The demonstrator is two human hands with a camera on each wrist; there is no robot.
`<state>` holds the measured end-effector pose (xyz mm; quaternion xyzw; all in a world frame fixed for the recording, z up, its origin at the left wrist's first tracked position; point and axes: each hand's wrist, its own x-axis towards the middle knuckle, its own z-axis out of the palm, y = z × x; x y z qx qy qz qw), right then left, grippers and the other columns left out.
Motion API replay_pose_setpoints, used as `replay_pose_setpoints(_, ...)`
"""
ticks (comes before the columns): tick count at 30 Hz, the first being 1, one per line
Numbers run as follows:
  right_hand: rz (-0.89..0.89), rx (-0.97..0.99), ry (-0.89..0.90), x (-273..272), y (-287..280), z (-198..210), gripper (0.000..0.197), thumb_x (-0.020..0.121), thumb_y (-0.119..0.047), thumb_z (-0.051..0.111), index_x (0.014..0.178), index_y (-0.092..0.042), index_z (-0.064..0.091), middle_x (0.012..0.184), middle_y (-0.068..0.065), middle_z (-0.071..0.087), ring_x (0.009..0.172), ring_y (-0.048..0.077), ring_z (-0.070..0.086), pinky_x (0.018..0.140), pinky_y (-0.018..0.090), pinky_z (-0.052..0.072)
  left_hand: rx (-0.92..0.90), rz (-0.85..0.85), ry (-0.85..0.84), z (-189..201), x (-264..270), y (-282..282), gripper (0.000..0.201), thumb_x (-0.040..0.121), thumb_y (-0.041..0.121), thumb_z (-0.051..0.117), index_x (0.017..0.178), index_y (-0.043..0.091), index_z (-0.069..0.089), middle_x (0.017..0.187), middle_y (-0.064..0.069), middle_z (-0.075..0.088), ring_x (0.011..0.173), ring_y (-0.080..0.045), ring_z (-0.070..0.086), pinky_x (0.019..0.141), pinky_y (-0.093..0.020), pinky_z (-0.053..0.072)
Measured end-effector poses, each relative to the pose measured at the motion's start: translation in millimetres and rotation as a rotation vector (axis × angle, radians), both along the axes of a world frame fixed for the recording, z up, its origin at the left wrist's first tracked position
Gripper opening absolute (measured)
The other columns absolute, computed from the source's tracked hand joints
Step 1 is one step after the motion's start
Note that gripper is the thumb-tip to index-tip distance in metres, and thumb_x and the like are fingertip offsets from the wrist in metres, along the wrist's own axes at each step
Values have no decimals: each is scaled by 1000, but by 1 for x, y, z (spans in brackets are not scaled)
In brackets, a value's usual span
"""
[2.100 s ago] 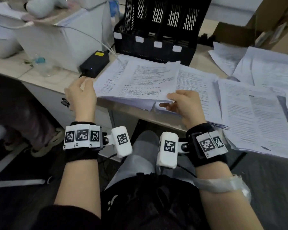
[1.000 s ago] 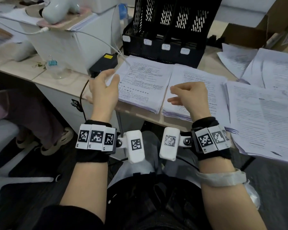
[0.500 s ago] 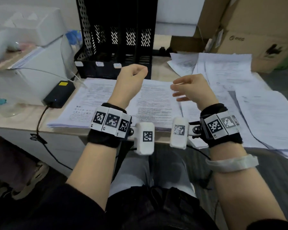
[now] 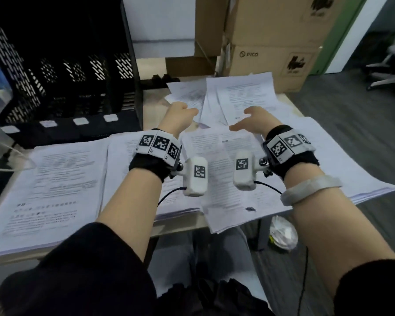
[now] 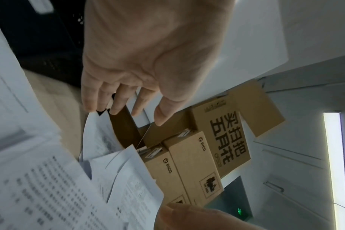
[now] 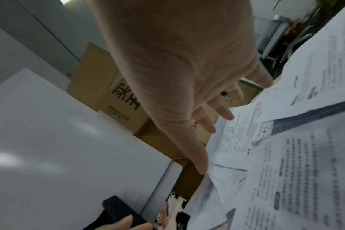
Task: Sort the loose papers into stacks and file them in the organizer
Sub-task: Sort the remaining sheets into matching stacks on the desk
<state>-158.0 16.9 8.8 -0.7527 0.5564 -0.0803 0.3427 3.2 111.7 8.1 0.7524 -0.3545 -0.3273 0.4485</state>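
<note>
Left hand [image 4: 180,116]: reaching out toward twelve o'clock, fingers loosely curled, holding nothing; in the left wrist view its fingertips [image 5: 114,110] are hovering just above a curled sheet edge.
Organizer [image 4: 62,71]: sitting at ten o'clock on the desk [image 4: 153,108], black mesh, its slots looking empty from here.
Sorted stacks [image 4: 55,185]: lying flat at eight o'clock near the desk's front edge, overhanging it a little.
Loose papers [image 4: 240,94]: fanning out at twelve to one o'clock, overlapping, corners curling up.
Handling: looking light, floppy and slick sheet on sheet; I'd be pinching near a lifted corner or squaring both long edges together, since a single-side grab risks sagging or shedding pages.
Right hand [image 4: 252,122]: stretching forward, fingers spread and relaxed, gripping nothing, hanging just over the loose sheets.
Cardboard boxes [image 4: 271,42]: stacking up behind at one o'clock.
</note>
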Motion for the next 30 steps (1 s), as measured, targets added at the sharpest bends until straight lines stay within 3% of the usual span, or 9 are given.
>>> replay_pose_setpoints(3, -8, -48, 186, -4, -24, -7, 83, 84, -41, 66, 146, -6, 24, 151, 15, 32, 142, 33, 23, 119, 47, 10, 47, -6, 13, -3, -7, -31, 6, 92, 10, 49, 88, 5, 49, 69, 0, 27, 55, -14, 41, 43, -24, 30)
replay_pose_setpoints(5, -9, -56, 304, -7, -37, -14, 92, 82, -49, 65, 147, -4, 17, 154, 19, 24, 145, 33, 15, 119, 50, 1, 62, -1, 16, -5, -12, -48, 5, 93, 5, 48, 93, 3, 43, 69, -2, 32, 53, -14, 45, 32, -16, 34)
replay_pose_setpoints(6, -12, -50, 357, -9, -43, -19, 98, 81, -53, 65, 148, -3, 13, 155, 21, 19, 146, 34, 11, 118, 52, -1, 86, 3, -1, -10, -12, -59, 8, 92, 5, 49, 97, 1, 43, 71, -4, 37, 61, -18, 48, 34, -13, 36)
replay_pose_setpoints(10, -33, 54, 485, -19, -55, -40, 120, 74, -66, 63, 149, -2, -6, 156, 27, -5, 146, 38, -7, 116, 56, -6, 172, 14, 10, -33, -11, -95, 44, 88, 9, 56, 126, -7, 41, 115, -13, 52, 99, -30, 59, 80, -32, 53)
replay_pose_setpoints(14, -64, 171, 492, -28, -59, -56, 132, 66, -70, 67, 149, -5, -12, 157, 22, -10, 145, 41, -7, 117, 57, 3, 305, 26, -89, -55, -8, -118, 73, 85, 22, 59, 143, 0, 22, 143, -20, 36, 129, -37, 42, 106, -45, 40)
replay_pose_setpoints(18, -74, 208, 532, -29, -57, -67, 134, 64, -72, 67, 149, -4, -13, 157, 18, -16, 144, 45, -10, 117, 57, 6, 373, 20, -144, -68, -4, -134, 80, 82, 30, 63, 143, 3, 20, 144, -19, 39, 133, -38, 36, 109, -47, 35)
replay_pose_setpoints(23, -74, 267, 477, -30, -60, -82, 142, 59, -75, 68, 147, -6, -21, 154, 14, -29, 141, 47, -20, 112, 67, 8, 360, 39, -209, -74, -5, -154, 80, 84, 27, 65, 143, 0, 18, 148, -19, 32, 137, -35, 30, 113, -42, 30)
replay_pose_setpoints(27, -68, 295, 444, -31, -62, -87, 144, 59, -76, 67, 145, -6, -25, 151, 14, -35, 138, 47, -25, 111, 69, 6, 214, 138, -191, -75, -2, -164, 63, 77, 21, 72, 128, 1, 41, 133, -16, 52, 122, -33, 50, 100, -36, 43)
replay_pose_setpoints(30, -69, 289, 430, -31, -61, -91, 144, 59, -76, 66, 144, -6, -27, 149, 16, -37, 136, 49, -28, 111, 68, 3, 158, 152, -196, -76, 1, -167, 40, 72, 23, 76, 104, 4, 61, 111, -10, 65, 103, -28, 62, 87, -31, 49)
